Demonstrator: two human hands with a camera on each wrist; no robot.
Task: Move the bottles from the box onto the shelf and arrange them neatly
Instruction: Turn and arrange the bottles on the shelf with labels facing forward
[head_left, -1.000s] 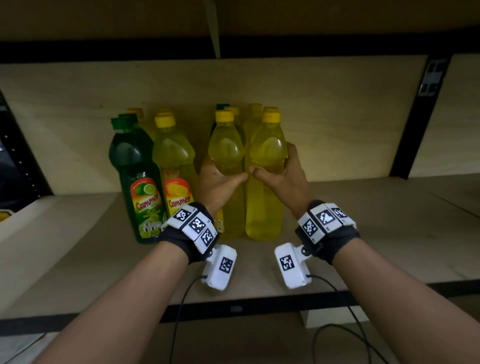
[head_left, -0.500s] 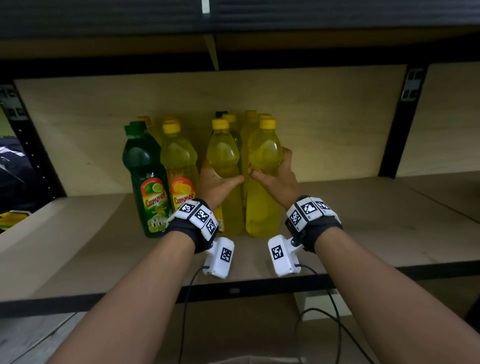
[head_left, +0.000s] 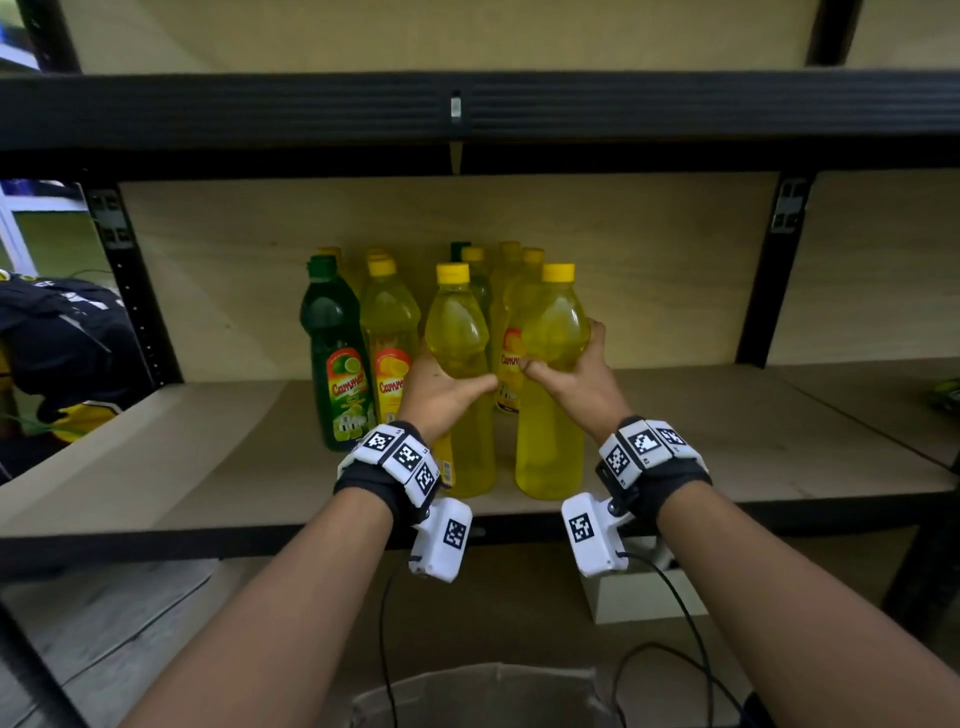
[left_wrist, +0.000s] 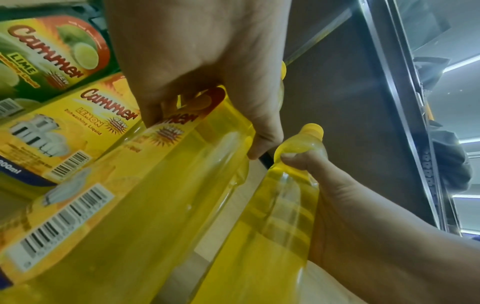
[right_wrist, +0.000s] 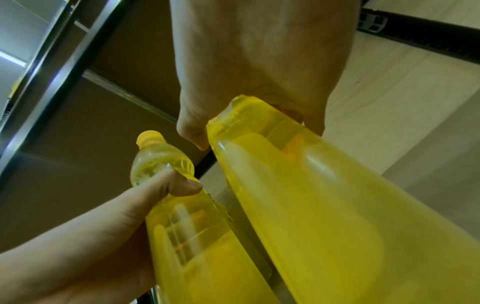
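Two yellow bottles with yellow caps stand upright at the front of the wooden shelf (head_left: 727, 436). My left hand (head_left: 447, 387) grips the left yellow bottle (head_left: 460, 353) at its waist, thumb across the front. My right hand (head_left: 576, 376) grips the right yellow bottle (head_left: 548, 332) the same way. A small gap separates the two bottles. In the left wrist view my left hand (left_wrist: 207, 86) wraps the left yellow bottle (left_wrist: 145, 205), with the right yellow bottle (left_wrist: 283, 205) beside it. In the right wrist view my right hand (right_wrist: 249, 82) holds the right yellow bottle (right_wrist: 324, 195).
A green lime bottle (head_left: 335, 353) and a labelled lemon bottle (head_left: 389, 338) stand left of the held ones, with several more bottles behind. Black uprights (head_left: 763, 270) frame the bay. The rim of a box (head_left: 478, 686) shows below. A dark bag (head_left: 67, 332) lies at left.
The view has pulled back and tilted up, showing the upper shelf beam and the box rim. Both hands keep their grip; the two front bottles now stand slightly apart.
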